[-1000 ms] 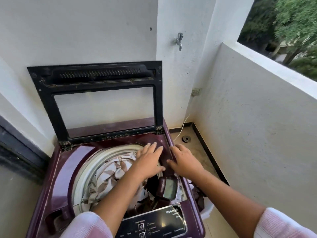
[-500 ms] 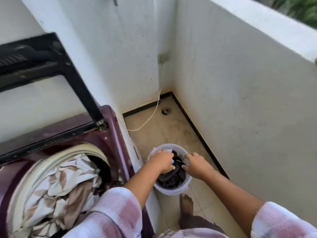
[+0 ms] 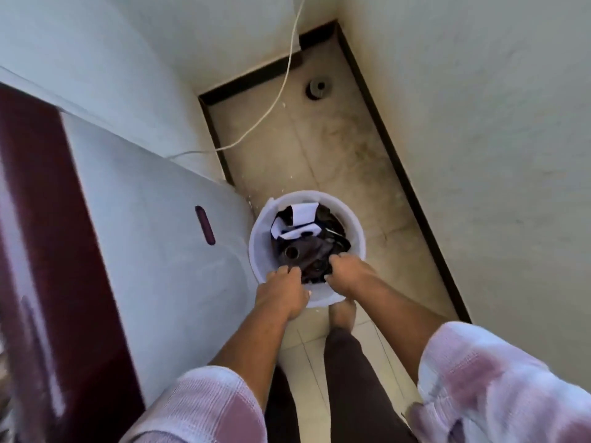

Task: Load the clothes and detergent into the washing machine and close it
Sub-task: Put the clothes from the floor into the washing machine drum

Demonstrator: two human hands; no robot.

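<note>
Head view: a white bucket [image 3: 355,225] stood on the tiled floor [image 3: 335,139], and everything else is placed from it. Inside the bucket lay a heap of dark clothes [image 3: 316,252], with a white-and-dark piece [image 3: 302,214] at the far side of the heap. Both hands reached into the bucket's near side. The left hand [image 3: 281,292] had its grip clamped on a fold of the clothes. The right hand [image 3: 347,273], just beside it, had its fingers curled into the same heap, its grip also closed on cloth.

Just left of the bucket rose the white side of the washing machine [image 3: 144,235], with its maroon top [image 3: 38,251] further left. The tub and lid were out of frame. Beyond the bucket a white cable [image 3: 278,97] trailed over the floor, and a round drain [image 3: 316,87] sat near the corner. A bare foot [image 3: 343,314] stood at the bucket's near side.

The task looked mid-loading. This bundle had yet to be lifted across to the machine. No detergent was visible, so adding it and closing the lid seemed left to do.
</note>
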